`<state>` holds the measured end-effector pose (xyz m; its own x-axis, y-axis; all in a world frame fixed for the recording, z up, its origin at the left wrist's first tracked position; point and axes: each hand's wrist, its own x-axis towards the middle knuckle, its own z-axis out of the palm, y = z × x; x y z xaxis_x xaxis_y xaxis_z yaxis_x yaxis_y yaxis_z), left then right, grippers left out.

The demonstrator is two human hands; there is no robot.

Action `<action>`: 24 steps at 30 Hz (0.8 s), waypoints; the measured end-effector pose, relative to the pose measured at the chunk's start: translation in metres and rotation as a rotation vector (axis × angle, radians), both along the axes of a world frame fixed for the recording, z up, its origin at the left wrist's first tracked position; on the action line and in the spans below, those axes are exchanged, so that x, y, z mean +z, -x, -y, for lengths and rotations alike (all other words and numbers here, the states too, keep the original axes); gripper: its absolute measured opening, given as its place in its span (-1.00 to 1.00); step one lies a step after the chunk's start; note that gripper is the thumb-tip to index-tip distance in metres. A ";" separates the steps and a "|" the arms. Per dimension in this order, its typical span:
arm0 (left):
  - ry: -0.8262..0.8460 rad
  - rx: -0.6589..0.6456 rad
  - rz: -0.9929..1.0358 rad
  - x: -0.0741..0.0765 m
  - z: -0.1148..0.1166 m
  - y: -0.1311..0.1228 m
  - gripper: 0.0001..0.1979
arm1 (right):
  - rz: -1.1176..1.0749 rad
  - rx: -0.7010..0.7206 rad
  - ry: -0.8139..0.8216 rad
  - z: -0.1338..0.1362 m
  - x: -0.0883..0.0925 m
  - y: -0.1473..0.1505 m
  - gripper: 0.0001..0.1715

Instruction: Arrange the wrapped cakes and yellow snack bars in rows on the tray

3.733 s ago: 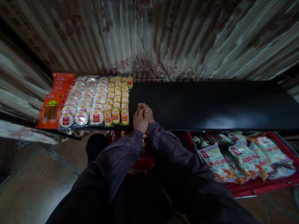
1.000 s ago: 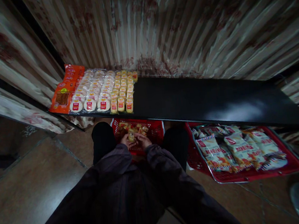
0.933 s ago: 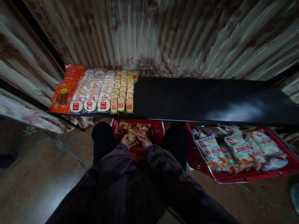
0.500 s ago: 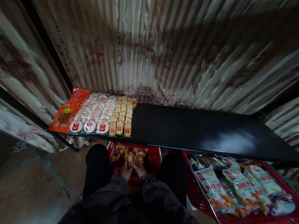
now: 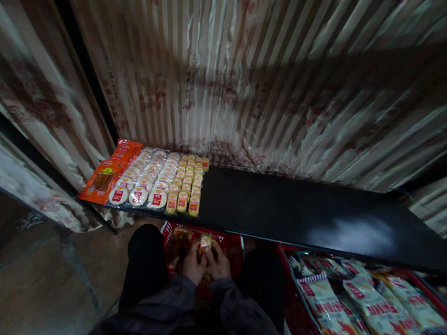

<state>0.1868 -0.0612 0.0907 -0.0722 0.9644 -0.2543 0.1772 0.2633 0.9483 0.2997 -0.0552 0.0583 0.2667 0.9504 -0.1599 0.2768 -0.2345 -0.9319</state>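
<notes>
Between my knees, above a red plastic basket [image 5: 235,249], both hands come together on a small wrapped cake [image 5: 206,242] in clear and yellow packaging with a red label. My left hand [image 5: 194,266] pinches it from the left, fingers curled. From the other side my right hand [image 5: 219,265] closes on it with thumb and fingers. More wrapped cakes lie in the basket, dim and partly covered by my hands. On the black shelf [image 5: 267,200] just beyond, yellow wrapped cakes [image 5: 183,200] of the same look stand in three rows.
Rows of round white packaged cakes [image 5: 137,194] and an orange snack bag [image 5: 108,174] occupy the shelf's left end. At the lower right, partly beneath the shelf, a second red basket [image 5: 298,309] holds several white snack bags [image 5: 328,305]. A striped curtain [image 5: 214,83] hangs behind.
My hands have risen from the pile in the basket, bringing up one wrapped cake between them. The view has tilted, so shelf and baskets sit lower in the picture.
</notes>
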 end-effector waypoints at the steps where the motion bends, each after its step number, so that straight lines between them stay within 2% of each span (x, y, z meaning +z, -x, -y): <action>1: -0.018 0.012 0.004 0.004 -0.001 -0.001 -0.62 | 0.025 -0.019 -0.013 -0.001 0.009 0.001 -0.27; 6: -0.153 0.007 -0.085 0.035 -0.006 -0.005 -0.68 | -0.041 -0.059 -0.127 -0.007 0.044 0.006 -0.35; 11: -0.210 0.033 -0.145 0.060 -0.027 -0.017 -0.64 | -0.030 -0.057 -0.176 -0.025 0.062 -0.001 -0.41; 17: -0.215 0.073 -0.074 0.070 -0.053 -0.035 -0.55 | 0.160 -0.072 -0.208 -0.054 0.076 -0.015 -0.46; 20: -0.204 0.064 -0.085 0.073 -0.061 -0.039 -0.50 | 0.185 -0.066 -0.187 -0.066 0.077 -0.020 -0.48; 24: -0.159 0.043 -0.099 0.076 -0.075 -0.041 -0.52 | 0.178 -0.065 -0.141 -0.081 0.074 -0.025 -0.49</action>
<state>0.2279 0.0135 0.1665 -0.1317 0.9873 -0.0885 0.2635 0.1210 0.9570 0.3246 0.0255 0.1324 0.3399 0.9400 0.0280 0.4288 -0.1284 -0.8942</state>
